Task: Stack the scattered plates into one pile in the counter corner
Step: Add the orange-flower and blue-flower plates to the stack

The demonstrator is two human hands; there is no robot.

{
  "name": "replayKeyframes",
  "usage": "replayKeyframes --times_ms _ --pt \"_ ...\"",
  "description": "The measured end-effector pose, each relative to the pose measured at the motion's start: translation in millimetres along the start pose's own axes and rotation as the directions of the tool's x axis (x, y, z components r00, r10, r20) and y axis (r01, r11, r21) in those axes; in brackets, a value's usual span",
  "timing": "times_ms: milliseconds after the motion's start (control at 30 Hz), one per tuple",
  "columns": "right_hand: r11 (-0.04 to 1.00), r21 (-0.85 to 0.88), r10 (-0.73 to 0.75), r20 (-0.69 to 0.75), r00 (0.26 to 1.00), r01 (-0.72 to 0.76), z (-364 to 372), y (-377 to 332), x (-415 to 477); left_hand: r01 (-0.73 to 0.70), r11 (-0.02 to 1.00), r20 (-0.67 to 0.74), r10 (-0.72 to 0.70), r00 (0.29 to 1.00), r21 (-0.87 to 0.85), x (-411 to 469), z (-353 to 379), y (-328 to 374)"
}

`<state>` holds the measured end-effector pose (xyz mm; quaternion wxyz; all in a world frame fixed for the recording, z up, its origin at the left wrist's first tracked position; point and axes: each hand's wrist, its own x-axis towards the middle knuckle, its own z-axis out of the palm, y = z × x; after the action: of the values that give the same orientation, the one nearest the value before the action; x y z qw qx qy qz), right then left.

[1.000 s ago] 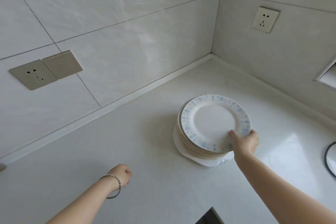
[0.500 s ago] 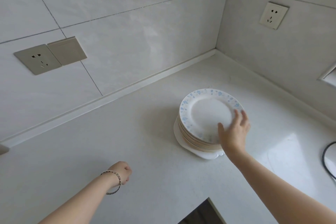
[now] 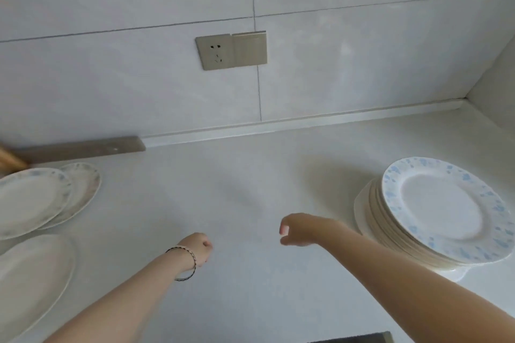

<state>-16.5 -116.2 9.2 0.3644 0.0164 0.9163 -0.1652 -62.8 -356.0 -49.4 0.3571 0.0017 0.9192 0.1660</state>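
The pile (image 3: 434,217) stands on the counter (image 3: 250,175) toward the corner where the two walls meet, and everything else is best placed from it. It is a stack of many plates, the top one white with a blue-speckled rim, lying a little askew so the cream edges beneath show on its left; a larger white plate sticks out at the bottom.

Just left of the pile the right hand (image 3: 299,230) hovers over the counter, fingers loosely curled, holding nothing, its forearm crossing in front of the pile's lower edge. Further left the left hand (image 3: 199,246), with a bracelet (image 3: 187,263) on the wrist, is curled into a loose fist and also empty.

Well apart from the pile, at the far left edge, three loose plates lie on the counter: two overlapping ones (image 3: 47,198) with faint patterned rims (blurred, so the pattern is hard to read) and a plain white one (image 3: 30,281) nearer the camera. All three are partly cut off by the frame.

On the wall up and left of the pile sits a socket (image 3: 230,51). Something wooden, perhaps a board, shows only as a sliver beyond the loose plates.
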Motion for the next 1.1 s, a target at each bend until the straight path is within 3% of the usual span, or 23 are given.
replayKeyframes --times_ms 200,400,667,833,933,1033,1100 --pt "0.978 -0.185 -0.076 0.122 0.99 0.098 16.0 -120.3 53.0 0.158 0.97 -0.075 -0.174 0.982 -0.187 -15.1 -42.8 -123.9" --pt "0.97 -0.2 -0.099 0.211 0.973 0.142 42.3 -257.7 100.8 0.258 0.936 -0.116 -0.292 0.95 -0.238 -22.8 -96.7 -267.8" --pt "0.99 0.115 -0.106 0.217 0.97 0.083 72.6 -408.7 162.4 0.266 0.958 -0.108 -0.277 0.955 -0.107 -10.7 -176.3 -407.3" --pt "0.928 0.372 -0.065 0.185 0.981 -0.008 84.1 -479.7 211.0 0.284 0.953 -0.13 -0.297 0.946 -0.107 -3.1 -208.4 -455.2" --pt "0.702 0.68 0.037 0.259 0.965 -0.21 89.4 -521.6 241.2 0.319 0.936 -0.126 -0.338 0.933 -0.148 2.4 -217.7 -478.6" --pt "0.29 0.892 0.081 0.337 0.938 -0.346 96.9 -555.8 264.9 0.334 0.924 -0.107 -0.356 0.928 -0.185 7.0 -219.6 -497.8" --pt "0.013 0.91 0.032 0.414 0.91 -0.415 101.0 -576.3 273.9 0.331 0.922 -0.093 -0.354 0.931 -0.201 8.9 -217.4 -506.6"
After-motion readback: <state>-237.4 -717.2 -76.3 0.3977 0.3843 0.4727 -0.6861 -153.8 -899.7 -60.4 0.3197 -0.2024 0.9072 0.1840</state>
